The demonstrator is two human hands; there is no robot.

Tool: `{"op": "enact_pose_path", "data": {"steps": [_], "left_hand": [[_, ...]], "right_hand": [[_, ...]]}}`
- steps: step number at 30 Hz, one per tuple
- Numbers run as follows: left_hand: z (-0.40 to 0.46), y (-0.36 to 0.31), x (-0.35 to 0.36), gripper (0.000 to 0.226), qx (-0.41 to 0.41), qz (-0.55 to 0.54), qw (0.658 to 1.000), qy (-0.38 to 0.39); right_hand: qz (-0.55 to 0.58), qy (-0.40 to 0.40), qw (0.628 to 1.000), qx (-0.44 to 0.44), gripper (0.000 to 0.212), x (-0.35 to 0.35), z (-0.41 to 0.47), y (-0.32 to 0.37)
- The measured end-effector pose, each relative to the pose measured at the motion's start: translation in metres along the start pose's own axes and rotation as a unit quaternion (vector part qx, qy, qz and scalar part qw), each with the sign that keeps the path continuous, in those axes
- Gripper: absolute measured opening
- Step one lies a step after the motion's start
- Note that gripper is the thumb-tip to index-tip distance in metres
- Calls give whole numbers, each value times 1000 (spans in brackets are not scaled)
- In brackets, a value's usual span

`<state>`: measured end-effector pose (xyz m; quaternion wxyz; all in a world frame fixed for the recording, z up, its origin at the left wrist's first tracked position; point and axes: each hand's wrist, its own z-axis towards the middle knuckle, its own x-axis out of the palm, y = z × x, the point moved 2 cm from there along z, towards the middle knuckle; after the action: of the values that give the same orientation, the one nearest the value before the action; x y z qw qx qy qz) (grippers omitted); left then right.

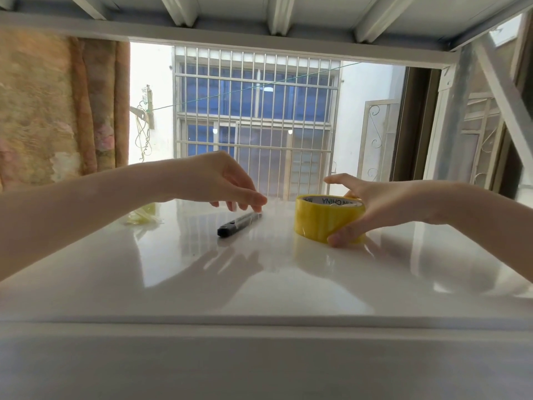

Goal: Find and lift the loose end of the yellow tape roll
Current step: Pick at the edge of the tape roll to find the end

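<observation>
A yellow tape roll lies flat on the glossy white table, right of centre. My right hand is wrapped around its right side, thumb against the near wall and fingers over the far rim. No lifted end of tape shows on the visible side of the roll. My left hand hovers to the left of the roll, fingers curled downward and apart, holding nothing, its tips just above the far end of a black pen-like tool.
A crumpled pale yellow scrap lies at the back left of the table. A patterned curtain hangs at the left. A barred window stands behind the table, and a white metal frame runs overhead.
</observation>
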<state>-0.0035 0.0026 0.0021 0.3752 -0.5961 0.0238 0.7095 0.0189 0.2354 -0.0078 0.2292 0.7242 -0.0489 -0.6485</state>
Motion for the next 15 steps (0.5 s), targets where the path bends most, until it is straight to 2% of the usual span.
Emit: {"op": "enact_pose_path", "data": {"steps": [9,15], "left_hand": [[2,1,-5,21,-14,-23,999,-33],[-1,-3,-3,28,-11,-23,1000,2]], "right_hand": [[86,-70,994,-10,108,-5,5,-1],[137,-148,979,-43,114,-8,7,2]]}}
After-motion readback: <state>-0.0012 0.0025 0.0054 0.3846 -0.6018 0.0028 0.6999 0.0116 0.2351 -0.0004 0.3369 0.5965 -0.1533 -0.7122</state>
